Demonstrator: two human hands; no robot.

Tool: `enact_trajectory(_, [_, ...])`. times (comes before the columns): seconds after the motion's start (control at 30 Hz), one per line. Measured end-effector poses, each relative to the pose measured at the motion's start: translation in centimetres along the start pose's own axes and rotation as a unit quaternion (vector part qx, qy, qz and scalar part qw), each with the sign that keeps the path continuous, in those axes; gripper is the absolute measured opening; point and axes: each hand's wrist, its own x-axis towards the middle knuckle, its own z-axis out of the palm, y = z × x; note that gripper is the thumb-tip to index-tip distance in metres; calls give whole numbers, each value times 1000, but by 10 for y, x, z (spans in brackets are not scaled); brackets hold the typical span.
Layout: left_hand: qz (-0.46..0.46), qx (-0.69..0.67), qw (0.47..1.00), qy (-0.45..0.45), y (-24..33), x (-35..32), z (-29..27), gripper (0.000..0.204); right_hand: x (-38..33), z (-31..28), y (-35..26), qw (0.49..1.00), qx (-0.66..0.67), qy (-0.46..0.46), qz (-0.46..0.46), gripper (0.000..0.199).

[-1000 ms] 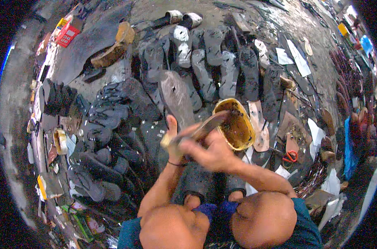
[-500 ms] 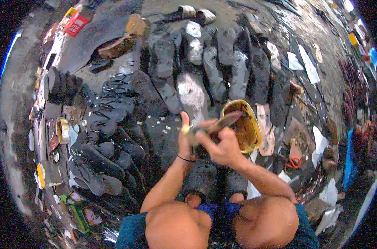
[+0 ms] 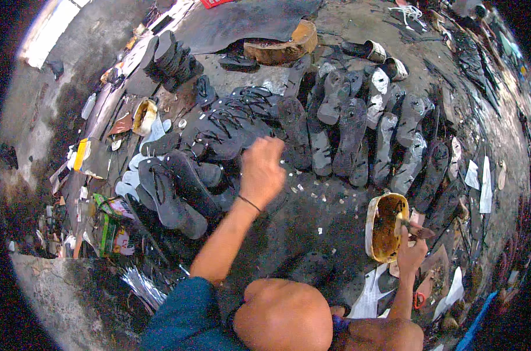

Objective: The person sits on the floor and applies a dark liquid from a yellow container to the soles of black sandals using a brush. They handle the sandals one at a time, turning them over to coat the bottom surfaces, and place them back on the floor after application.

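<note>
My left hand (image 3: pixel 262 172) reaches forward over a heap of black flip-flops (image 3: pixel 218 131). Its fingers are curled and blurred, so I cannot see whether anything is in it. A thin dark band sits on that wrist. My right hand (image 3: pixel 411 253) is low on the right and grips a small dark stick (image 3: pixel 418 230). The stick's tip rests at the rim of an open yellow tin (image 3: pixel 385 225) smeared with brown paste. A row of grey shoe soles (image 3: pixel 359 137) lies beyond the tin. My knees fill the lower edge.
More flip-flops (image 3: pixel 172 196) lie to the left beside a green packet (image 3: pixel 110 231). A small round tin (image 3: pixel 144 116) stands further left. A curved wooden block (image 3: pixel 283 47) and a dark rubber sheet (image 3: pixel 242 20) lie at the back. White paper scraps (image 3: pixel 478 178) are scattered on the right.
Both hands were together at the yellow tin, holding a sole. My left hand has since swung out forward-left to the flip-flop heap. My right hand stays by the tin.
</note>
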Motion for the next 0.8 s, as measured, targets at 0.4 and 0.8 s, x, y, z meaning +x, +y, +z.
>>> enact_trajectory(0.4, [-150, -124, 980, 28, 9, -25, -181, 42, -24, -47, 6, 949, -218, -215, 75, 32])
enact_trajectory(0.8, [103, -248, 884, -382, 75, -186, -8, 87, -60, -60, 1, 940, -148, -302, 49, 28])
